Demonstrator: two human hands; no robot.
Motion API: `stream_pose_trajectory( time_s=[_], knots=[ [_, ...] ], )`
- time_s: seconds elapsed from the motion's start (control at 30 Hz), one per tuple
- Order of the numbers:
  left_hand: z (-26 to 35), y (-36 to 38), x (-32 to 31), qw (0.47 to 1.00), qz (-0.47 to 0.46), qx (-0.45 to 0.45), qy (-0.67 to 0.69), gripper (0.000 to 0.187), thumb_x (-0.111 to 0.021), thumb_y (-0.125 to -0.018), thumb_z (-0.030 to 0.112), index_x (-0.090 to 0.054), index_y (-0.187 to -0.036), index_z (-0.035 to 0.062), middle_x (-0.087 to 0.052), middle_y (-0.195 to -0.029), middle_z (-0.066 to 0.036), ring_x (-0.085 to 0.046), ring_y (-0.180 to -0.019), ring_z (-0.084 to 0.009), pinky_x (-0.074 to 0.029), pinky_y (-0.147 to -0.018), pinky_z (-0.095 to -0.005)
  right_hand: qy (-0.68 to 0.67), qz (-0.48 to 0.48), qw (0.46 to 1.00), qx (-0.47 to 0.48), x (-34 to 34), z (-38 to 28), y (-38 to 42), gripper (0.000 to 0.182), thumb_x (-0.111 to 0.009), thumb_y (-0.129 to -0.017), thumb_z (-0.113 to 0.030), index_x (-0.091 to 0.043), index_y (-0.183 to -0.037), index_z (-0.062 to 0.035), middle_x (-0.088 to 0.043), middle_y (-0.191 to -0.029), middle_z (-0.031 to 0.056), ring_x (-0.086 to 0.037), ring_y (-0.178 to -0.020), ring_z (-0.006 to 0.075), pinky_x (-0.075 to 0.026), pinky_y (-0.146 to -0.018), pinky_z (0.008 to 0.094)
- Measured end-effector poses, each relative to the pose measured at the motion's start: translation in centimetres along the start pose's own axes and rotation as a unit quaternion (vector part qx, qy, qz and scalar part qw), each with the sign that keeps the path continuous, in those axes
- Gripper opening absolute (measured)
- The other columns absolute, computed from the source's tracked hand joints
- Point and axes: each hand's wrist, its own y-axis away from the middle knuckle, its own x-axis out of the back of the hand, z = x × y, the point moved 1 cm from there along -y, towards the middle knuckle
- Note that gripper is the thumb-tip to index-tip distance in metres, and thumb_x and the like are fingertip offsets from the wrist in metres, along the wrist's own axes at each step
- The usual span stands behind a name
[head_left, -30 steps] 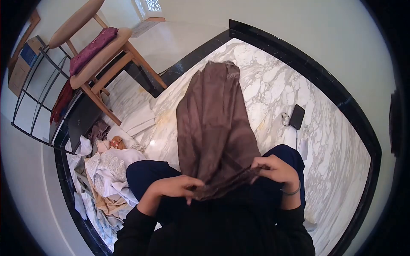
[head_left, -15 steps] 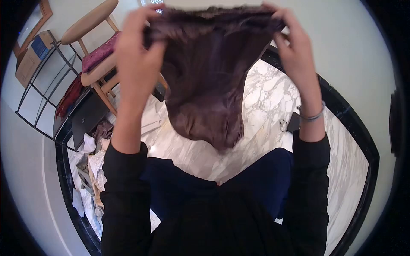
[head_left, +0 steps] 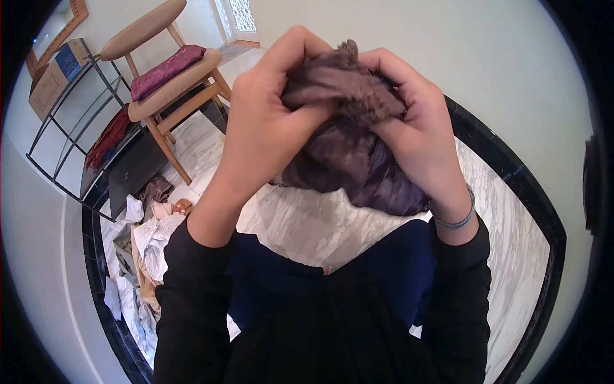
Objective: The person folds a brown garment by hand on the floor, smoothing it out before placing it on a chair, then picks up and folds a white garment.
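Note:
Bunched up between my two hands is a dark brown-purple cloth garment (head_left: 358, 153) with a gathered, ruffled edge; its exact kind does not show. My left hand (head_left: 275, 109) grips its left side, thumb pressed across the front. On the other side my right hand (head_left: 416, 115) is closed on the gathered edge, with the fingers curled behind it. Loose folds hang below both hands, above the marble floor. A thin band (head_left: 457, 221) circles my right wrist.
A wooden chair (head_left: 144, 29) with a folded purple cloth (head_left: 167, 72) stands at the left. Beside it are a black metal rack (head_left: 70, 137) and a cardboard box (head_left: 51, 89). Clothes (head_left: 150, 243) lie piled on the floor (head_left: 288, 224) at lower left. A wall (head_left: 499, 57) rises at right.
The garment was stretched wide and hanging long between my hands; now it is bunched up. My hands have come together and lower, and the chair shows more fully.

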Motion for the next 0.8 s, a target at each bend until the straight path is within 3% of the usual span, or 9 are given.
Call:
stream_pose_trajectory(
  time_s=[0.1, 0.17, 0.33, 0.37, 0.47, 0.53, 0.67, 0.7, 0.8],
  knots=[
    [-0.3, 1.2, -0.7, 0.998, 0.003, 0.047, 0.036, 0.027, -0.070, -0.076, 0.005, -0.057, -0.100, 0.0018, -0.064, -0.083, -0.005, -0.060, -0.079, -0.0079, -0.049, -0.073, -0.0246, -0.104, 0.016, 0.994, -0.011, 0.6, 1.0, 0.0, 0.033, -0.048, -0.075, 0.013, -0.060, -0.103, 0.0030, -0.066, -0.095, 0.0073, -0.062, -0.090, 0.0100, -0.048, -0.080, 0.0224],
    [-1.8, 2.4, -0.8, 0.995, -0.017, 0.081, 0.053, 0.030, -0.075, -0.078, 0.012, -0.060, -0.102, 0.0012, -0.065, -0.078, -0.006, -0.057, -0.074, -0.0064, -0.048, -0.069, -0.0248, -0.101, 0.006, 0.995, -0.017, 1.4, 0.5, 0.5, 0.025, -0.046, -0.083, 0.006, -0.058, -0.104, 0.0033, -0.064, -0.097, 0.0041, -0.059, -0.092, 0.0081, -0.046, -0.081, 0.0207],
    [-5.2, 7.2, 0.0, 0.919, -0.331, 0.212, -0.012, 0.043, -0.077, -0.081, 0.034, -0.065, -0.107, 0.0021, -0.062, -0.067, -0.010, -0.055, -0.060, -0.0108, -0.047, -0.060, -0.0283, -0.091, -0.012, 0.995, 0.034, 5.3, 0.2, 1.9, 0.029, -0.051, -0.088, -0.012, -0.055, -0.111, 0.0052, -0.062, -0.105, 0.0080, -0.059, -0.098, 0.0118, -0.045, -0.087, 0.0228],
    [-5.6, 8.7, -1.1, 0.931, -0.320, 0.171, 0.042, 0.045, -0.074, -0.082, 0.042, -0.067, -0.100, 0.0012, -0.062, -0.063, -0.013, -0.058, -0.055, -0.0185, -0.047, -0.059, -0.0323, -0.043, 0.025, 0.996, 0.070, 6.0, 0.4, 2.3, 0.032, -0.052, -0.089, -0.014, -0.054, -0.113, 0.0055, -0.062, -0.108, 0.0096, -0.059, -0.100, 0.0137, -0.045, -0.089, 0.0247],
    [-8.4, 15.6, -3.5, 0.901, -0.406, 0.150, 0.027, 0.048, -0.071, -0.082, 0.048, -0.065, -0.086, 0.0002, -0.063, -0.073, -0.021, -0.063, -0.071, -0.0372, -0.049, -0.064, -0.0425, 0.072, 0.115, 0.977, 0.163, 8.8, 0.5, 3.6, 0.044, -0.052, -0.086, -0.018, -0.051, -0.122, 0.0069, -0.059, -0.116, 0.0145, -0.059, -0.107, 0.0197, -0.045, -0.095, 0.0302],
    [-7.7, 17.8, -4.4, 0.849, -0.491, 0.180, 0.071, 0.044, -0.067, -0.086, 0.043, -0.062, -0.087, -0.0005, -0.063, -0.075, -0.021, -0.062, -0.074, -0.0408, -0.049, -0.066, -0.0466, 0.134, 0.197, 0.956, 0.170, 11.3, 0.5, 5.0, 0.049, -0.052, -0.086, -0.019, -0.049, -0.127, 0.0075, -0.058, -0.120, 0.0158, -0.058, -0.112, 0.0221, -0.044, -0.098, 0.0324],
    [-10.5, 25.0, -6.9, 0.850, -0.526, 0.031, -0.016, 0.035, -0.066, -0.086, 0.037, -0.063, -0.085, 0.0022, -0.066, -0.077, -0.015, -0.065, -0.078, -0.0332, -0.047, -0.071, -0.0452, 0.066, 0.262, 0.938, 0.217, 16.0, -0.6, 4.0, 0.037, -0.048, -0.094, -0.031, -0.051, -0.121, -0.0069, -0.058, -0.108, 0.0120, -0.062, -0.102, 0.0231, -0.055, -0.093, 0.0382],
    [-11.1, 25.6, -7.1, 0.815, -0.576, 0.019, -0.061, 0.034, -0.064, -0.086, 0.039, -0.065, -0.084, 0.0048, -0.066, -0.078, -0.013, -0.065, -0.080, -0.0305, -0.047, -0.074, -0.0437, 0.008, 0.299, 0.926, 0.232, 17.3, -1.0, 4.0, 0.032, -0.046, -0.092, -0.024, -0.053, -0.118, -0.0064, -0.058, -0.108, 0.0120, -0.062, -0.102, 0.0220, -0.056, -0.090, 0.0375],
    [-15.0, 29.1, -7.2, 0.803, -0.589, 0.050, -0.073, 0.039, -0.062, -0.086, 0.042, -0.067, -0.083, 0.0036, -0.068, -0.080, -0.014, -0.066, -0.080, -0.0326, -0.049, -0.074, -0.0453, 0.032, 0.280, 0.935, 0.213, 19.1, -1.0, 3.7, 0.026, -0.047, -0.090, -0.015, -0.055, -0.112, -0.0048, -0.059, -0.106, 0.0114, -0.062, -0.100, 0.0199, -0.058, -0.083, 0.0362]
  ],
)
